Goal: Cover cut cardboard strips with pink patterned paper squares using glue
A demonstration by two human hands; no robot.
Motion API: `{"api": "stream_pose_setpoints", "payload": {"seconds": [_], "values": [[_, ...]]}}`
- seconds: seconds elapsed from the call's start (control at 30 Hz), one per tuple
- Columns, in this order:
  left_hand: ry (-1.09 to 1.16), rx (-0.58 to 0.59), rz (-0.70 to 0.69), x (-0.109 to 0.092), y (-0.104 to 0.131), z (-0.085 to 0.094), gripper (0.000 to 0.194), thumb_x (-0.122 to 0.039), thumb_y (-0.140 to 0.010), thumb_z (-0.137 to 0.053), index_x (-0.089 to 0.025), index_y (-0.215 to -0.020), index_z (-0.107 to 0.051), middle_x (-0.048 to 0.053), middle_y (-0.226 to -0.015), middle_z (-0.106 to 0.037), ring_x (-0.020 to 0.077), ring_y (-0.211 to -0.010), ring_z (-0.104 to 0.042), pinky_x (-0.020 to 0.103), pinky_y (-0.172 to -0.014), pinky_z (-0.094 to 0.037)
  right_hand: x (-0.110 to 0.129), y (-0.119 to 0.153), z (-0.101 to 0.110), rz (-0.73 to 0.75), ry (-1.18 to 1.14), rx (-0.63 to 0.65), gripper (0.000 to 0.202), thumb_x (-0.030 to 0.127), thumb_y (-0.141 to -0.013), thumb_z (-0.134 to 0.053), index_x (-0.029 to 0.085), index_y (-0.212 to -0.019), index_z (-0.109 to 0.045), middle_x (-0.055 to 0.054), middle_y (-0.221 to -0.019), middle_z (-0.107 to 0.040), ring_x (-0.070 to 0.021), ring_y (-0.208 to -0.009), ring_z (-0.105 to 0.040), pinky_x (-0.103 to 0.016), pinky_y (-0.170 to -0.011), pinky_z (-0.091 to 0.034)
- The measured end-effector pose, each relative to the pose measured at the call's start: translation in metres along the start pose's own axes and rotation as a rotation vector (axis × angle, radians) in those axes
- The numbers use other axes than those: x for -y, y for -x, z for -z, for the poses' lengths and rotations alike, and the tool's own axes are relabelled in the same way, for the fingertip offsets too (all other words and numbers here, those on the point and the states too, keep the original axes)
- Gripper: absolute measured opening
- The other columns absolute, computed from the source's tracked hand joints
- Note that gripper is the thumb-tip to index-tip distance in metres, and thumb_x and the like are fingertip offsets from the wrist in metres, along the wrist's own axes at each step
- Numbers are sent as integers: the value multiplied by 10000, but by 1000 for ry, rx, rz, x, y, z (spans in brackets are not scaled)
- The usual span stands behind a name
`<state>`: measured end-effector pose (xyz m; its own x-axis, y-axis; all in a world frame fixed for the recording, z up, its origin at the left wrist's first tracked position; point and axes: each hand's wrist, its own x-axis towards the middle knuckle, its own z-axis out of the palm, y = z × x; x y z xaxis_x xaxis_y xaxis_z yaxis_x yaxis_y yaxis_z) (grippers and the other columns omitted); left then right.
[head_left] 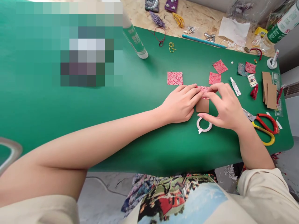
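Between my hands, a red patterned fabric piece (202,91) lies across the top of a small brown card (202,106) on the green table. My left hand (181,102) rests flat, its fingertips on the fabric's left part, and holds nothing. My right hand (223,105) touches the fabric's right side with its fingers, the thumb spread apart lower down near a white tape roll (204,124). Another red patterned square (175,78) lies to the left, and two more, one of them a red square (215,78), lie just beyond my right hand.
Scissors (268,129) with red and yellow handles lie right of my right wrist. Brown card strips (271,95), a small white tube (235,86) and a tassel (254,91) are at the right. A glue bottle (135,39) stands at the back; a blue pencil (203,41) lies along the far edge.
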<state>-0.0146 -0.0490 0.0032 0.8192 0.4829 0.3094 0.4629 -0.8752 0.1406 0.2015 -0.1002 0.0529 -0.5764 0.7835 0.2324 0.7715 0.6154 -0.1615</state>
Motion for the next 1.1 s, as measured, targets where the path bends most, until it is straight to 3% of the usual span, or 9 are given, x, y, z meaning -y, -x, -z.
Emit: {"api": "stream_pose_setpoints", "payload": {"seconds": [0.13,0.27,0.43,0.6,0.73,0.9,1.0,1.1], "values": [[61,1,-11,2,0,-1,541,-173,-913,-426,-33,-1415,-568,246,-1521,-544,370,-1466,-485,485,-1086,-471,-3,-1,5,128,24,-30,396,501,-983,-554,146,-1123,-661,-174,-1131,-660,-310,-1026,-588,-472,-892,-471],[47,-19,-8,2,0,-1,566,-177,-932,-398,-31,-1465,-519,223,-1423,-638,347,-1396,-560,471,-1061,-482,-5,-1,12,159,-29,135,327,492,-962,-585,177,-1010,-659,-120,-967,-673,-263,-875,-582,-400,-776,-452],[-14,-222,-85,4,0,1,403,-165,-930,-419,-104,-1241,-667,176,-1211,-744,305,-1149,-680,443,-909,-533,0,-3,20,163,-210,387,449,493,-836,-746,174,-1136,-647,-132,-1135,-653,-248,-900,-611,-346,-686,-474],[-21,-412,-237,4,-2,3,282,-109,-938,-423,-171,-1012,-688,63,-840,-767,210,-816,-690,362,-730,-519,0,-2,19,143,-231,467,371,404,-845,-753,165,-1112,-658,-140,-1179,-629,-241,-901,-627,-342,-666,-489],[1,-458,-213,4,-2,3,286,-98,-941,-419,-187,-1006,-683,39,-795,-769,187,-794,-719,331,-697,-509,0,-2,16,164,-289,442,271,353,-875,-707,184,-1084,-673,-133,-1173,-628,-243,-957,-619,-347,-714,-514],[-58,-494,-226,3,0,3,277,-79,-926,-424,-190,-966,-676,13,-738,-765,162,-691,-724,294,-624,-498,-5,-2,21,214,-367,390,235,248,-814,-667,186,-1040,-643,-130,-1154,-653,-252,-997,-590,-409,-877,-532],[-62,-452,-228,1,1,4,277,-85,-940,-416,-200,-881,-661,17,-744,-773,162,-689,-738,288,-604,-491,-14,-1,30,126,-455,322,284,285,-788,-669,220,-1063,-642,-98,-1096,-666,-251,-993,-607,-396,-846,-541],[-13,-387,-285,-1,2,4,278,-130,-989,-423,-206,-850,-651,22,-811,-794,156,-768,-762,281,-640,-501,-24,-2,30,-62,-416,101,314,300,-800,-652,225,-1105,-670,-94,-1063,-657,-254,-979,-634,-415,-850,-563]]}}
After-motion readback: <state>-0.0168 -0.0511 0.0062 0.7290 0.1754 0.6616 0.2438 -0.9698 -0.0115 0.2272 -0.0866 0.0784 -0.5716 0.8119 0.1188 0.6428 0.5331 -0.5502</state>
